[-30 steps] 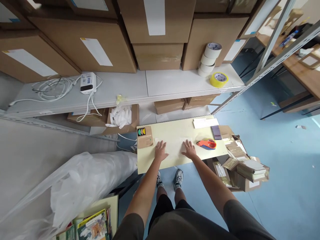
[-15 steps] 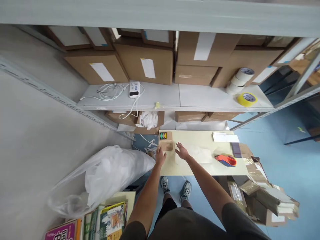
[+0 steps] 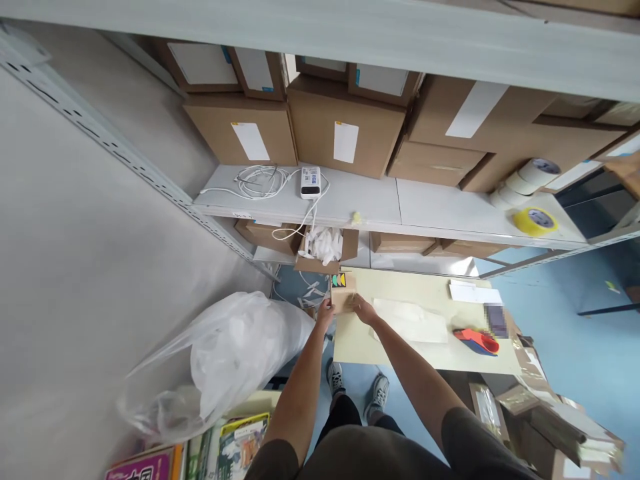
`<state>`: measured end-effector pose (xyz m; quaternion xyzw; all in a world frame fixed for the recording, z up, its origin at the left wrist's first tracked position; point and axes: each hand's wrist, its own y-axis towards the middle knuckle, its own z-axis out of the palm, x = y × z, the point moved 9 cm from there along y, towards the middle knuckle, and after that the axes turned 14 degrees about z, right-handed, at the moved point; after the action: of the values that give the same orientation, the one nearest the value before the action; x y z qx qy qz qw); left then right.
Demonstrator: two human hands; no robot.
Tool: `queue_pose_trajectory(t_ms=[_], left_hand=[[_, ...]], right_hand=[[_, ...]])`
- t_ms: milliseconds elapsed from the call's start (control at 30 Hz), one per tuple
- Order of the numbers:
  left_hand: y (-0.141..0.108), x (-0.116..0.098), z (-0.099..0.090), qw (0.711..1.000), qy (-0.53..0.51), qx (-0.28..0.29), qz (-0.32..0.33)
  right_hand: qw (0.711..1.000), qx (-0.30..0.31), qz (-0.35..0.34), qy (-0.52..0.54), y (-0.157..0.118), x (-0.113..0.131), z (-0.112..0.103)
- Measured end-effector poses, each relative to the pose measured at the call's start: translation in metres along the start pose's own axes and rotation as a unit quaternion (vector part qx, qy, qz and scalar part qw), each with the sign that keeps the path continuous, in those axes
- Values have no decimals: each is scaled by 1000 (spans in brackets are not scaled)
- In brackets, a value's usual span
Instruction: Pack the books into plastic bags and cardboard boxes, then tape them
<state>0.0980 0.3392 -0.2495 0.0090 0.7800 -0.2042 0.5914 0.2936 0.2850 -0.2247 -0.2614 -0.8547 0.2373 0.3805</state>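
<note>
L hand (image 3: 326,312) pinched the L edge of a small brown box (image 3: 343,303) w/ its fingers; R hand (image 3: 364,311), fingers curled in, gripped the R edge. Box was btwn the hands at the L end of the table (image 3: 400,283), its green, tan & yellow design toward the shelf side. Pale sheet (image 3: 413,321) lay flat on the table, just R of the R hand. Further R: orange & blue tool (image 3: 477,341), w/ white papers (image 3: 475,293) nr the far edge. Carton (image 3: 349,245) of white scraps sat on the lower shelf, beyond the box. Upper shelf (image 3: 360,199) held cartons, a white device (image 3: 311,183) w/ cable & a yellow tape roll (image 3: 535,221). Big plastic bag (image 3: 240,353) stood L of the table.
</note>
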Motion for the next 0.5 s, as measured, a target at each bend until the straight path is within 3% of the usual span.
queue_pose_trajectory(t_ms=[133,267,400,500], left_hand=[[-10,-14,4,994,-106,11,16],[-29,-33,18,988,-133,68,39],[-55,-46,57,986,-103,121,45],[-74,-49,96,986,-63,141,58]], right_hand=[[984,-31,56,167,-8,-14,-28],[942,-24,61,330,-35,-35,-48],[898,-35,80,430,-77,-82,-57],[886,-67,120,443,-102,-127,-58]])
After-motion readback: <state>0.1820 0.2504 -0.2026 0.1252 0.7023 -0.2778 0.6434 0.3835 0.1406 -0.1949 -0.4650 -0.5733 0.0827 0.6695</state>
